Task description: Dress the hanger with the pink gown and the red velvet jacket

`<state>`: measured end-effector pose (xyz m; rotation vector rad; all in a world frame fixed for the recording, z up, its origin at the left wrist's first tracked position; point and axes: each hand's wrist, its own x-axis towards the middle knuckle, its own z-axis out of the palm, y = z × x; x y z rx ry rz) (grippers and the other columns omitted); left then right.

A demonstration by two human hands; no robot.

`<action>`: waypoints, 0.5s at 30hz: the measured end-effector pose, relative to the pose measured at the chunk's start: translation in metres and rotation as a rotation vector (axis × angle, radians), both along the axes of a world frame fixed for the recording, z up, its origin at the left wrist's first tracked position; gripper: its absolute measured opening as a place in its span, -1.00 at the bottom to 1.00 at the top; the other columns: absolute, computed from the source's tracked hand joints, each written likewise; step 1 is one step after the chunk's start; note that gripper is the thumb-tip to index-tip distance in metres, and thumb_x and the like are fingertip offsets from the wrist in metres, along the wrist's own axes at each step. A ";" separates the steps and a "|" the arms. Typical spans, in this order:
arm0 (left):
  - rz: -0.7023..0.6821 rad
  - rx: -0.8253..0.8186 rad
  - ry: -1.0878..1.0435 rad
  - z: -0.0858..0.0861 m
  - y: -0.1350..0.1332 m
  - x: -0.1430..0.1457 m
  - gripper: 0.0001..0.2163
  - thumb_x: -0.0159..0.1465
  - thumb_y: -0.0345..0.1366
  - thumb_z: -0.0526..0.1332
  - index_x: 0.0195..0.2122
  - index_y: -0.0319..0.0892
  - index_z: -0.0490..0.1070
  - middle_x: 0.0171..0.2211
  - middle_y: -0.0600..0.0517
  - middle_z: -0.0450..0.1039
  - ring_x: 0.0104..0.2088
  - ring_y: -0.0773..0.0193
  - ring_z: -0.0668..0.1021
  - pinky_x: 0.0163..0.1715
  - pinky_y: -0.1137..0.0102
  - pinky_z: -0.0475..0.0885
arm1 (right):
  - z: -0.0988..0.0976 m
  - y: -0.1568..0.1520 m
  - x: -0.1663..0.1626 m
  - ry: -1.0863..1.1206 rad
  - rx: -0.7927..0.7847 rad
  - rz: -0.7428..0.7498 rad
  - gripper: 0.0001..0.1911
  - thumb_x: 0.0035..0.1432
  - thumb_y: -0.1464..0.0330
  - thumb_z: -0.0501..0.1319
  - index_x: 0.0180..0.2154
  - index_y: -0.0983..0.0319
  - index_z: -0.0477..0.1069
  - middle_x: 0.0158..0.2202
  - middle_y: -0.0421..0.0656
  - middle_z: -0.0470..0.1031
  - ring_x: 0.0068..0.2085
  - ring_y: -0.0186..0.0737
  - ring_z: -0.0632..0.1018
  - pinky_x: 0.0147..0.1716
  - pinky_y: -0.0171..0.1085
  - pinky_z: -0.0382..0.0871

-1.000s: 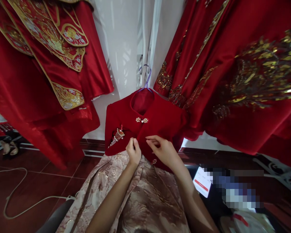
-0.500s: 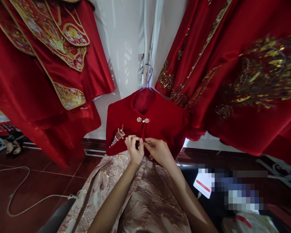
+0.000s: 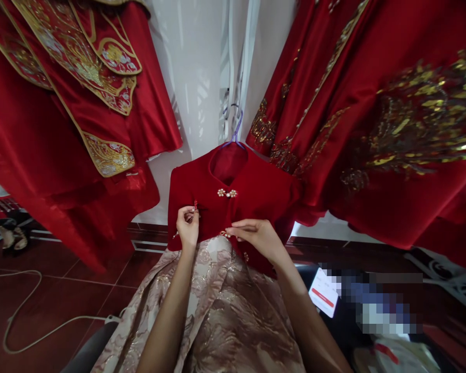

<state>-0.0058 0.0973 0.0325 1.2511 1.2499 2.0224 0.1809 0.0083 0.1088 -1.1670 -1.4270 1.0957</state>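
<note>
A short red velvet jacket [image 3: 256, 194] hangs on a purple hanger [image 3: 236, 132] over a pale gold brocade skirt [image 3: 221, 316]. A pearl clasp [image 3: 227, 193] is fastened at its collar. My left hand [image 3: 187, 227] is closed on the tasselled brooch pinned to the jacket's chest, whose red top [image 3: 195, 204] shows above my fingers. My right hand [image 3: 256, 235] pinches a second pearl clasp [image 3: 226, 233] at the jacket's front opening, lower down.
Red robes with gold embroidery hang at the left [image 3: 62, 103] and right [image 3: 373, 114]. A white wall [image 3: 202, 77] stands behind. A white cable [image 3: 27, 311] lies on the dark red floor. A white and red card [image 3: 323, 291] lies at the lower right.
My left hand left the front opening and moved left and up onto the brooch. My right hand stays at the lower pearl clasp, which now shows beside its fingertips.
</note>
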 end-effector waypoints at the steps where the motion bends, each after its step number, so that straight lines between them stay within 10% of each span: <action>1: -0.009 0.004 -0.017 0.001 -0.001 0.000 -0.84 0.08 -0.26 0.25 -0.35 -0.20 0.34 -0.45 0.08 0.39 -0.47 0.41 0.45 -0.41 0.49 0.38 | 0.002 0.001 0.002 0.013 -0.021 0.018 -0.68 -0.16 0.18 0.37 -0.35 0.24 0.55 -0.36 -0.11 0.61 -0.34 -0.20 0.60 -0.30 -0.20 0.50; 7: -0.026 0.021 -0.025 0.012 -0.007 -0.002 -0.89 0.07 -0.30 0.25 -0.40 -0.21 0.39 -0.46 0.06 0.43 -0.47 0.39 0.47 -0.41 0.47 0.42 | 0.007 0.022 -0.016 0.119 -0.061 0.110 -0.62 -0.16 0.22 0.38 -0.26 0.27 0.52 -0.32 -0.11 0.60 -0.28 -0.27 0.58 -0.25 -0.28 0.46; 15: -0.036 -0.015 -0.107 0.012 -0.006 -0.001 -0.86 0.04 -0.32 0.26 -0.35 -0.23 0.42 -0.36 -0.01 0.50 -0.35 0.31 0.54 -0.29 0.40 0.46 | -0.014 0.064 -0.071 0.028 0.319 -0.155 -0.76 -0.04 0.22 0.30 -0.37 0.23 0.38 -0.37 -0.14 0.55 -0.34 -0.27 0.57 -0.27 -0.28 0.46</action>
